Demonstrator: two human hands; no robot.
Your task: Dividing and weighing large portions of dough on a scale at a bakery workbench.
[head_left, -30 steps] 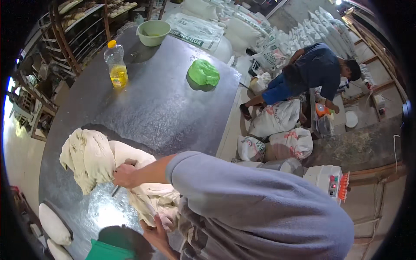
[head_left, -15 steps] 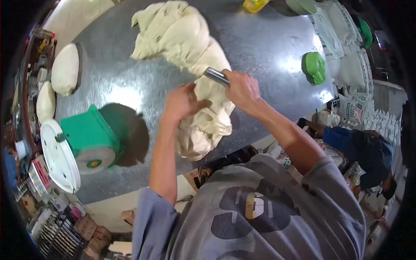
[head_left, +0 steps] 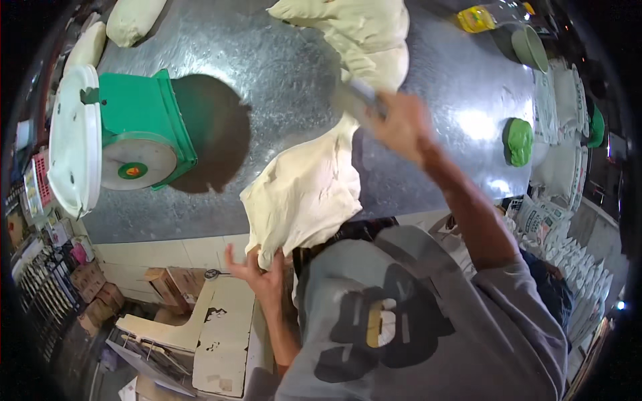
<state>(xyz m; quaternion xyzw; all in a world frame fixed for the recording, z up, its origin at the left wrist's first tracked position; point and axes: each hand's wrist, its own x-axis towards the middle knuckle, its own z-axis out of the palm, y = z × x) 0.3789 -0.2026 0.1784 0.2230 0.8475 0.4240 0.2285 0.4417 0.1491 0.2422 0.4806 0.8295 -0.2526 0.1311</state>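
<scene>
A stretched piece of pale dough [head_left: 307,190] hangs partly over the near edge of the metal table. My left hand [head_left: 264,275] pinches its near corner, fingers closed on the dough. At its far end the piece narrows to a thin neck, reaching toward a larger dough mass [head_left: 374,43]; whether they are still joined is hard to tell. My right hand [head_left: 404,127] grips the handle of a metal dough scraper [head_left: 358,100]. The scraper is blurred by motion, above the gap between the two doughs.
A green dial scale [head_left: 137,110] with a white pan stands at left. Behind it lie two oblong dough loaves [head_left: 134,20]. A green bundle [head_left: 519,142], a bowl [head_left: 529,48] and a bottle of yellow liquid [head_left: 478,19] are at right. A worn cream-coloured cabinet [head_left: 224,334] stands below left.
My left hand has drawn the dough's near end toward me, past the table edge, stretching it thin in the middle. The scraper has shifted with my right hand. The whole view has turned.
</scene>
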